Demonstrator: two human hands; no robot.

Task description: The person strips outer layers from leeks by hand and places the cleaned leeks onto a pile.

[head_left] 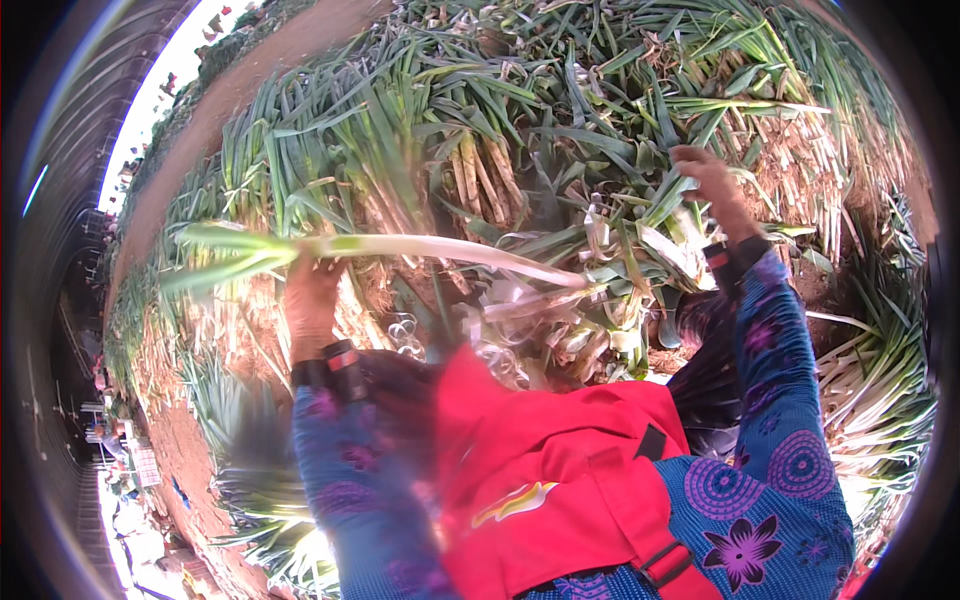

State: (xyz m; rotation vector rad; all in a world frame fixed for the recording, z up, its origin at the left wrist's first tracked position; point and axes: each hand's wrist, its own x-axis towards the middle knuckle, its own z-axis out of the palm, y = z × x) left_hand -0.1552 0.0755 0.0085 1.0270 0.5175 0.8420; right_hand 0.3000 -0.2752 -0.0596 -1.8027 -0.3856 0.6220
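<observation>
A single long green onion (440,247) lies level across the view, its white stem pointing right and its blurred green leaves left. My left hand (314,295) grips it near the leafy end. Off to the right, my right hand (715,190) is raised over loose leaves (655,205), its fingers somewhat apart and no onion visible in them. Below the held stem, a heap of stripped skins and leaves (560,335) sits in front of my red apron (570,470).
Bundles of green onions (330,130) cover the ground ahead, with another bundle (790,160) at the right. More onions lie beside me at the lower right (870,400) and lower left (265,500). A bare soil strip (190,460) runs along the left.
</observation>
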